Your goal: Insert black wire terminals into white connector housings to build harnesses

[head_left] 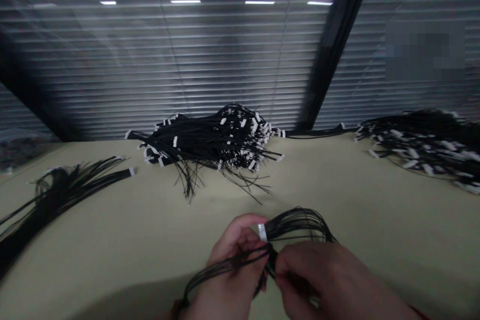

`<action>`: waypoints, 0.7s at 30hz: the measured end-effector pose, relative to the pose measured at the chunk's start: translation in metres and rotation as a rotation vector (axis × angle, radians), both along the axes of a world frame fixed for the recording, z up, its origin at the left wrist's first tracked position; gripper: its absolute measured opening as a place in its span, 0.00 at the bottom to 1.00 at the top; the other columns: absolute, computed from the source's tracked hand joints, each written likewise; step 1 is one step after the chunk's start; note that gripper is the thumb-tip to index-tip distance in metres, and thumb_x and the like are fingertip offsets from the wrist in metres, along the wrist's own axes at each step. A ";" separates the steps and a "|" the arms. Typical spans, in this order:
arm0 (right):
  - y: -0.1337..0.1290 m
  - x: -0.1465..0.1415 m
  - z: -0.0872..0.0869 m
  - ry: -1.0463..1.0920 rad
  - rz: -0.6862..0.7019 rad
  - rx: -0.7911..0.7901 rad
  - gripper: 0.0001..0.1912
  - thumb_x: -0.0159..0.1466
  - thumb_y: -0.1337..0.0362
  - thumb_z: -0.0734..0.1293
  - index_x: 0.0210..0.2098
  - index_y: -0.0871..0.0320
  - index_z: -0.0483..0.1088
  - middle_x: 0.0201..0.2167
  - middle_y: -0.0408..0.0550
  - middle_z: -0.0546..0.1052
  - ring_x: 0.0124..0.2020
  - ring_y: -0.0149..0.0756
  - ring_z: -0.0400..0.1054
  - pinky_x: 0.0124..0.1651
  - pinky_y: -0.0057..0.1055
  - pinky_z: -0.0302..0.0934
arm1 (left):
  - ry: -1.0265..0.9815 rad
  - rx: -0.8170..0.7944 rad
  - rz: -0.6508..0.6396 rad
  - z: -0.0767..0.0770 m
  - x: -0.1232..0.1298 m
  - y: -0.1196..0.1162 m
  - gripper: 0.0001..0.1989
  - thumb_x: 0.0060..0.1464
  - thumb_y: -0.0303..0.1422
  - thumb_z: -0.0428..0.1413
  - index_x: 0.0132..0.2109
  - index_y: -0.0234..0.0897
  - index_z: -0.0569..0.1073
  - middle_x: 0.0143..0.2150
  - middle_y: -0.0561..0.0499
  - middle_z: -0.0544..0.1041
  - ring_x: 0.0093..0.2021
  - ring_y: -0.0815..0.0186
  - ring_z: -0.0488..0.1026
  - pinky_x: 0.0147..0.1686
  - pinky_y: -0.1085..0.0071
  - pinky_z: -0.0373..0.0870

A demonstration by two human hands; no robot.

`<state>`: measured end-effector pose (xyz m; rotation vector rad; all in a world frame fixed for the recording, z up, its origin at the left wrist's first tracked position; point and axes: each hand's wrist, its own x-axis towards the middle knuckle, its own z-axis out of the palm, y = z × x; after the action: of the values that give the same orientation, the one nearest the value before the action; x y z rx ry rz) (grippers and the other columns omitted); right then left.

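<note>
Near the front of the table, my left hand (238,260) is closed around a wire harness of thin black wires (300,217). A white connector (262,232) at the end of these wires sticks up between my left thumb and fingers. More black wires run from my left hand back over its wrist. My right hand (318,275) is pinched close beside it, on the dark part of the harness just below the connector. Its fingertips partly hide what they grip. The wires loop from the connector over to the right and pass behind my right hand.
A big heap of black harnesses (210,137) with white connectors lies at the table's back. Another pile (427,145) is at the right, and a long bundle (56,195) at the left. Behind the table (150,240) stands a window with blinds (225,60).
</note>
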<state>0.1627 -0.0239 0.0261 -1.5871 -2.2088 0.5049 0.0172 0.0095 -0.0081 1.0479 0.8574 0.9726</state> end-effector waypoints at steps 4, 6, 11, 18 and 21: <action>-0.001 0.003 -0.010 0.000 0.067 0.308 0.09 0.51 0.76 0.58 0.24 0.56 0.65 0.22 0.39 0.70 0.22 0.30 0.63 0.26 0.28 0.52 | -0.024 -0.010 0.000 0.003 0.001 -0.002 0.10 0.47 0.27 0.55 0.40 0.39 0.68 0.26 0.55 0.68 0.21 0.73 0.60 0.19 0.76 0.56; -0.001 0.004 -0.009 -0.002 0.120 0.403 0.10 0.53 0.76 0.58 0.26 0.57 0.65 0.23 0.40 0.70 0.23 0.31 0.63 0.27 0.28 0.53 | -0.014 0.006 -0.010 0.002 0.000 -0.002 0.10 0.48 0.28 0.55 0.40 0.39 0.68 0.26 0.55 0.68 0.22 0.72 0.59 0.19 0.76 0.55; 0.004 0.013 0.021 0.288 0.116 -0.052 0.10 0.59 0.73 0.56 0.29 0.56 0.66 0.25 0.40 0.71 0.26 0.28 0.65 0.28 0.23 0.58 | 0.073 0.063 0.023 0.000 -0.002 0.000 0.07 0.55 0.31 0.52 0.43 0.40 0.67 0.25 0.57 0.65 0.22 0.72 0.58 0.20 0.76 0.57; 0.027 0.065 0.060 1.057 0.133 -0.382 0.11 0.63 0.64 0.57 0.36 0.54 0.71 0.27 0.44 0.70 0.27 0.28 0.66 0.30 0.22 0.62 | 0.112 0.096 0.041 -0.002 -0.002 0.004 0.07 0.56 0.31 0.51 0.43 0.40 0.67 0.24 0.59 0.64 0.21 0.73 0.59 0.19 0.77 0.58; 0.041 0.084 0.065 0.861 -0.014 0.072 0.15 0.66 0.57 0.55 0.34 0.52 0.71 0.28 0.41 0.70 0.30 0.28 0.66 0.33 0.26 0.61 | 0.065 0.108 0.047 -0.004 -0.003 0.003 0.08 0.55 0.31 0.52 0.43 0.39 0.67 0.23 0.59 0.64 0.20 0.74 0.59 0.18 0.78 0.57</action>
<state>0.2471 0.0169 0.0915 -1.0462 -1.5290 0.8861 0.0141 0.0128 -0.0118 1.1610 0.8946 1.0380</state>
